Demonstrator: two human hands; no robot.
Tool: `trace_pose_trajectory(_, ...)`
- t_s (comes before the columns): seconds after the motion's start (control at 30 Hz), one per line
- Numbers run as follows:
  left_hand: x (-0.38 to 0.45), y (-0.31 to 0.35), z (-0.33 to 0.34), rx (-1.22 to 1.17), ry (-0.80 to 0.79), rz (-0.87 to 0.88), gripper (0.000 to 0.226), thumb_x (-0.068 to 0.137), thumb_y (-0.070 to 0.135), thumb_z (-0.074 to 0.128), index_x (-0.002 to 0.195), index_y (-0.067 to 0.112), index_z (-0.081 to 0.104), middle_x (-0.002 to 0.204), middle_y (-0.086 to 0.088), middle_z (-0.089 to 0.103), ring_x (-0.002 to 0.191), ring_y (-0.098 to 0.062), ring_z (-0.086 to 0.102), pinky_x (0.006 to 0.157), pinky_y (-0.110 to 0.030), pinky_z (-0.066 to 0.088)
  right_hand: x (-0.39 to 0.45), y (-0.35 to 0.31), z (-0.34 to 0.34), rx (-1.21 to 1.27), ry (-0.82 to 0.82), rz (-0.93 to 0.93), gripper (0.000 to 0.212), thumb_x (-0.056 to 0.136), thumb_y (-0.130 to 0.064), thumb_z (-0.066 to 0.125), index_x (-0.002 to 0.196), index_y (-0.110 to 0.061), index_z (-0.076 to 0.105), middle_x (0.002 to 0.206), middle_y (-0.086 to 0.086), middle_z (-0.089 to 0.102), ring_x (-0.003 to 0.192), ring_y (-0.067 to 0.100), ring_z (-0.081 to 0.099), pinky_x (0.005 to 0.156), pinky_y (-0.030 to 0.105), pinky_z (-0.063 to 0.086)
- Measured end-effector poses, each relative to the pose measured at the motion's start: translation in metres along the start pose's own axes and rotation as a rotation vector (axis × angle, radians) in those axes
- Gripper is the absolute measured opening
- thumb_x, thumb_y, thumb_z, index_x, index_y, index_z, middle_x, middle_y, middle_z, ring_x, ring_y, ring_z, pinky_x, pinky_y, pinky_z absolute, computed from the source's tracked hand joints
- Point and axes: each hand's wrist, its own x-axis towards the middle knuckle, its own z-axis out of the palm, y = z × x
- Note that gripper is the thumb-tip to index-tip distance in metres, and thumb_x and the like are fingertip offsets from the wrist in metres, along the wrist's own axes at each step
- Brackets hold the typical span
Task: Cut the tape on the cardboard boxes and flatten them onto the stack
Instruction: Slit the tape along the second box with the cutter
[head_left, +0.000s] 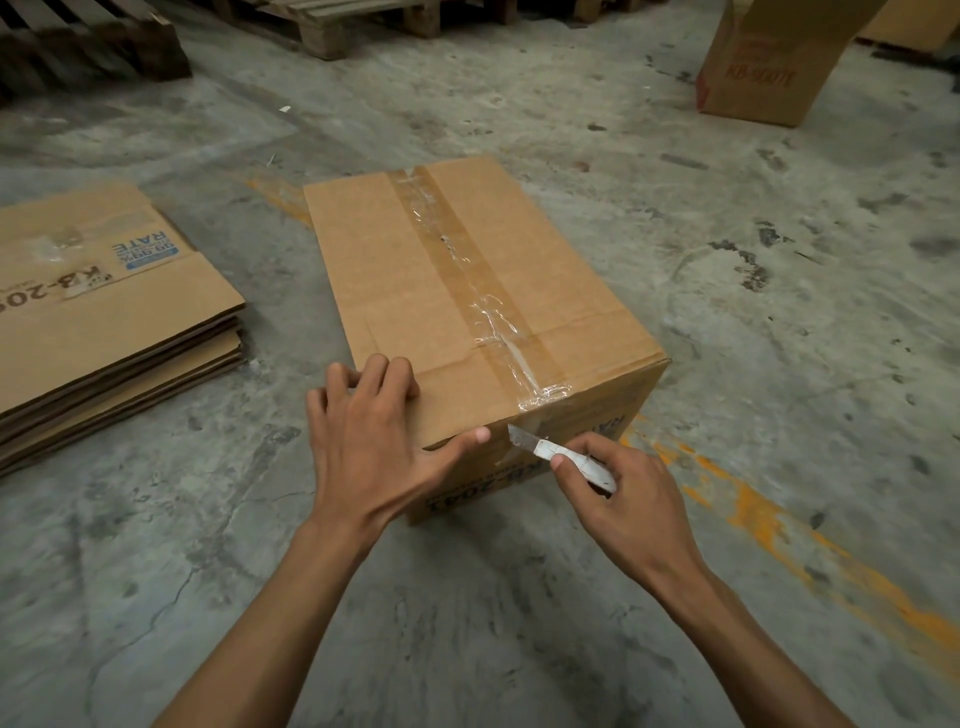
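A closed brown cardboard box (415, 280) stands on the concrete floor in the middle of the view. A strip of clear tape (467, 270) runs along its top seam and folds over the near edge. My left hand (371, 441) rests flat on the box's near left corner, fingers on top and thumb on the front face. My right hand (618, 493) grips a white utility knife (561, 457). The blade tip touches the front face just below the tape end. A stack of flattened boxes (104, 322) lies to the left.
Another upright cardboard box (763, 62) stands at the far right. Wooden pallets (93, 47) line the back left and back middle (332, 21). An orange painted line (779, 525) crosses the floor at right. Bare concrete floor (467, 623) surrounds the box.
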Motion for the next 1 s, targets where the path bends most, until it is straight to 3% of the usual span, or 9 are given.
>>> trace_pose_trajectory(0.5, 0.002, 0.0, -0.001, 0.052, -0.002, 0.035, 0.071, 0.068, 0.093, 0.036, 0.084, 0.025, 0.041, 0.085, 0.008, 0.043, 0.083, -0.018, 0.034, 0.073, -0.037, 0.03, 0.0, -0.009, 0.001, -0.039, 0.006, 0.043, 0.024, 0.089, -0.051, 0.051, 0.079, -0.032, 0.061, 0.054, -0.005, 0.055, 0.049, 0.011, 0.051, 0.046, 0.027, 0.033)
trace_pose_trajectory(0.67, 0.003, 0.0, 0.0, 0.07, -0.006, 0.041, 0.07, 0.07, 0.092, 0.035, 0.084, 0.024, 0.041, 0.086, 0.008, 0.043, 0.083, -0.018, 0.034, 0.074, -0.038, 0.03, 0.002, -0.019, -0.005, -0.102, 0.02, 0.023, 0.033, 0.084, -0.057, 0.044, 0.077, -0.029, 0.06, 0.049, -0.004, 0.052, 0.047, 0.011, 0.05, 0.046, 0.027, 0.03)
trace_pose_trajectory(0.83, 0.003, 0.001, -0.001, 0.048, -0.01, 0.023, 0.07, 0.068, 0.093, 0.036, 0.083, 0.024, 0.041, 0.085, 0.009, 0.043, 0.082, -0.019, 0.035, 0.075, -0.039, 0.031, -0.001, -0.024, -0.004, -0.096, 0.004, 0.025, 0.022, 0.085, -0.05, 0.054, 0.074, -0.032, 0.06, 0.047, -0.006, 0.051, 0.045, 0.01, 0.05, 0.045, 0.028, 0.033)
trace_pose_trajectory(1.0, 0.004, 0.0, -0.002, 0.054, -0.016, 0.034, 0.068, 0.07, 0.091, 0.036, 0.083, 0.024, 0.041, 0.084, 0.009, 0.043, 0.082, -0.019, 0.035, 0.075, -0.039, 0.032, -0.001, -0.022, 0.001, -0.057, 0.005, 0.038, 0.029, 0.083, -0.055, 0.049, 0.072, -0.03, 0.058, 0.048, -0.005, 0.051, 0.045, 0.011, 0.049, 0.046, 0.029, 0.036)
